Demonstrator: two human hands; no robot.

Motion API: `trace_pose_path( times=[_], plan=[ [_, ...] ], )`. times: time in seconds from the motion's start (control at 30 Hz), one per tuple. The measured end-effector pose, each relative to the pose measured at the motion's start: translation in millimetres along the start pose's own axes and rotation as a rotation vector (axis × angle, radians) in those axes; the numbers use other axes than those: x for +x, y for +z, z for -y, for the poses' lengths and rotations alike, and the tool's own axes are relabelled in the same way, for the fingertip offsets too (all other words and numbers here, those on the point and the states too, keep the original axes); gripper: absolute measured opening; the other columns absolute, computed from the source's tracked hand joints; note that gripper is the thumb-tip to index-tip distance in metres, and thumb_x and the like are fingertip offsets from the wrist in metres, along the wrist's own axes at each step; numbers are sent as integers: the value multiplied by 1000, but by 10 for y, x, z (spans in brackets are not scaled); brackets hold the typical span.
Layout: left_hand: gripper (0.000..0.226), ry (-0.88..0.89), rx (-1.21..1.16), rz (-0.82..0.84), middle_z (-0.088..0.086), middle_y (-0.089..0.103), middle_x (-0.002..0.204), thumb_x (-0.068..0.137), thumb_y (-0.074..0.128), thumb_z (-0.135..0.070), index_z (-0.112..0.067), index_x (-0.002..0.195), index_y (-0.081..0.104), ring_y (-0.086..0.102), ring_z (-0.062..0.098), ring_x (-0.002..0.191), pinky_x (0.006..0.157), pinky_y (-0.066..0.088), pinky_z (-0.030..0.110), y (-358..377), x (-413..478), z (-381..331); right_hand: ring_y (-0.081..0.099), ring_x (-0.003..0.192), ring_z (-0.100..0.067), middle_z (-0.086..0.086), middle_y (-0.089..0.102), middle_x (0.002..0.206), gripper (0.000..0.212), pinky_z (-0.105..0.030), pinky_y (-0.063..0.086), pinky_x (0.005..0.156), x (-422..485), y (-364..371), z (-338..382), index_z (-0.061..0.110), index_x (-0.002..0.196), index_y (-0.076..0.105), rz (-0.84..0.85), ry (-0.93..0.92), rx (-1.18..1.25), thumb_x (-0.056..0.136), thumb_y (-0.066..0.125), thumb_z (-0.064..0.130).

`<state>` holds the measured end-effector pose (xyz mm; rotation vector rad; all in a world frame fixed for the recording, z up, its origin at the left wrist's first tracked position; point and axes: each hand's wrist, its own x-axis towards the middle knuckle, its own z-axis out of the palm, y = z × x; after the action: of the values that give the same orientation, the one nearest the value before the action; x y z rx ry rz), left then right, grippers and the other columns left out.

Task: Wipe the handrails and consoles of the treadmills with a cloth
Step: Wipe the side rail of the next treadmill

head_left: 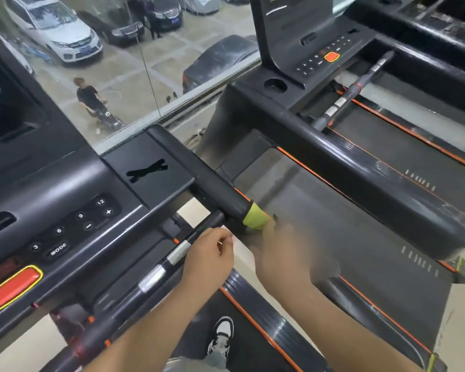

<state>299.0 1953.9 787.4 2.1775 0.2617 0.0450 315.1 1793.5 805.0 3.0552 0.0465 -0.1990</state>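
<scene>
A glass wall (134, 84) runs across the top left, with a car park below it. Two treadmills stand side by side against it, each with one console, one orange stop button and one thin grip bar carrying two silver bands. The near console (73, 210) fills the left; the far console (314, 47) sits at the top, right of centre.

The near handrail (212, 183) is a thick black tube. Its long axis runs from the near console's right corner down and to the right, ending just right of that console. One yellow-green cloth (255, 217) is wrapped over that free end.

The right hand (282, 253) is blurred; it is closed around the cloth at the handrail's tip. The left hand (210, 260) lies just left of it, curled into a loose fist touching the near grip bar (156, 275), which slants from lower left up toward the handrail; whether the fingers truly clamp the bar cannot be told. One shoe (222, 336) stands on the belt below both hands.
</scene>
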Motion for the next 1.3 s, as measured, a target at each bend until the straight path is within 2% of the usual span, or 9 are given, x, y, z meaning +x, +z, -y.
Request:
trace_pose_path(
  times=[0.2, 0.37, 0.57, 0.7, 0.77, 0.87, 1.0, 1.17, 1.3],
  plan=[
    [20, 97, 97, -129, -14, 64, 103, 92, 62, -10, -23, 103, 72, 62, 7, 87, 74, 50, 22, -372, 75, 81, 53, 109, -43, -21, 42, 135, 67, -54, 46, 89, 672, -163, 747, 13, 146, 31, -6, -135, 29, 99, 39, 60],
    [18, 98, 160, -189, -17, 62, 100, 92, 54, -24, -26, 101, 70, 62, 11, 89, 72, 55, 38, -634, 23, 188, 56, 108, -42, -15, 43, 133, 65, -49, 49, 86, 1086, -292, 1051, 17, 143, 32, 8, -252, 96, 96, 45, 61],
    [18, 99, 186, -121, -21, 60, 101, 95, 59, -19, -29, 105, 70, 61, 2, 93, 81, 55, 33, -706, -124, 185, 58, 117, -43, -8, 41, 134, 64, -51, 49, 95, 1452, -467, 927, 39, 145, 30, 225, -306, 419, 91, 48, 68],
    [18, 140, 170, -130, -19, 63, 98, 92, 62, -15, -27, 100, 72, 63, 3, 81, 73, 57, 36, -480, -152, 28, 60, 114, -39, -4, 44, 130, 59, -50, 52, 93, 1048, -363, 537, 40, 138, 34, 168, -285, 419, 90, 50, 68],
    [16, 166, 161, -138, -18, 65, 97, 90, 59, -22, -27, 97, 73, 63, 5, 77, 69, 58, 36, -329, -177, -60, 61, 115, -33, 0, 47, 130, 60, -46, 53, 93, 810, -324, 239, 39, 139, 35, 168, -260, 437, 89, 52, 68],
    [18, 146, 120, -77, -19, 65, 99, 93, 55, -26, -31, 97, 72, 63, 5, 83, 76, 56, 36, -57, -247, -275, 60, 119, -20, 11, 56, 133, 63, -36, 51, 93, 364, -250, -357, 44, 138, 38, 200, -163, 516, 84, 60, 67],
    [18, 162, 55, 39, -19, 66, 102, 95, 57, -21, -31, 96, 72, 63, 5, 90, 82, 55, 37, 367, -386, -531, 64, 107, -15, 20, 65, 109, 56, -33, 50, 85, -245, -123, -1082, 47, 119, 43, 193, 38, 599, 73, 64, 71],
    [16, 280, 23, 144, -14, 66, 94, 92, 61, -15, -27, 91, 72, 63, 7, 90, 83, 52, 32, 982, -771, -929, 63, 113, -14, 24, 60, 123, 63, -38, 53, 92, -878, 110, -1812, 52, 126, 43, 178, 95, 576, 71, 62, 75],
    [16, 301, 36, 217, -16, 65, 91, 91, 60, -18, -28, 93, 72, 62, 4, 84, 78, 51, 27, 1284, -1147, -1014, 60, 114, -13, 22, 59, 122, 64, -36, 53, 88, -1343, 216, -2196, 49, 128, 46, 87, 129, 529, 72, 62, 74]
  ],
)
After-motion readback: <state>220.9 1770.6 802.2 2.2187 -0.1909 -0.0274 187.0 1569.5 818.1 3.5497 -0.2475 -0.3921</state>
